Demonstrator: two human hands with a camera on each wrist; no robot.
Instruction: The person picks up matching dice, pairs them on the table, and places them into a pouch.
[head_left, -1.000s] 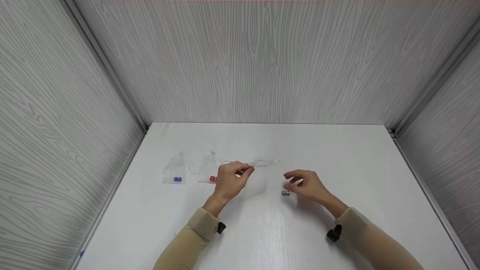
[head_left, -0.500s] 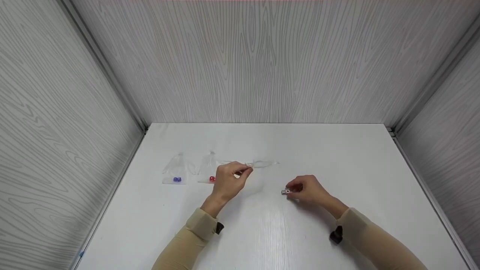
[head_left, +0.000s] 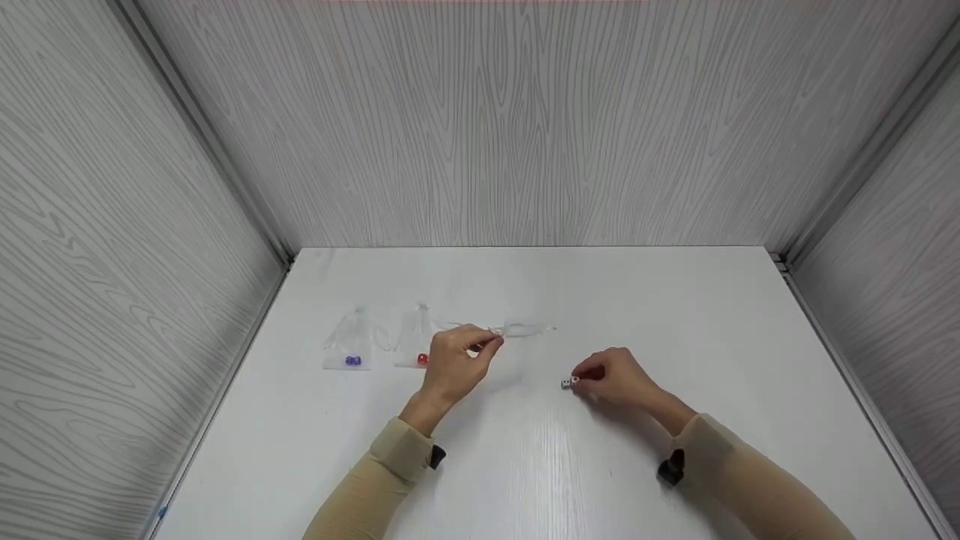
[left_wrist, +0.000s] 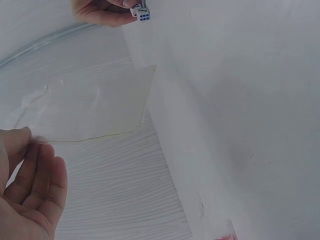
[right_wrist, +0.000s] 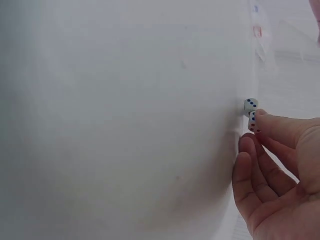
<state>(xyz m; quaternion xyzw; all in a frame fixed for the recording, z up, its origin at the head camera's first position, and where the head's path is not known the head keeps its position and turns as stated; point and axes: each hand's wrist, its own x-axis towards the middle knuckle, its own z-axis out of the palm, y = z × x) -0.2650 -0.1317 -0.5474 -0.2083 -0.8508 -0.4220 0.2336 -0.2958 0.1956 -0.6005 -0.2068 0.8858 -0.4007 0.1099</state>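
Observation:
In the head view my left hand [head_left: 454,364] pinches the upper edge of a clear plastic drawstring bag [left_wrist: 95,110], whose see-through film hangs down in the left wrist view. To its right my right hand [head_left: 619,379] holds a white die [right_wrist: 253,121] between thumb and index finger, close to the tabletop. Touching or almost touching that one is a second white die [right_wrist: 250,105]. Blue and red pips show on their faces in the right wrist view. My right index fingertip is partly hidden behind the thumb and die.
Left of my hands lie two clear bags on the white table [head_left: 262,450]. One holds blue dice [head_left: 353,361]; the other holds red dice [head_left: 423,359], partly covered by my left hand. Grey wood-grain panels [head_left: 480,127] enclose the table at the back and sides.
My right hand has come down from above the white dice, and its fingers have closed on one of them. The dice have turned slightly. My left hand keeps its pinch on the bag, almost still.

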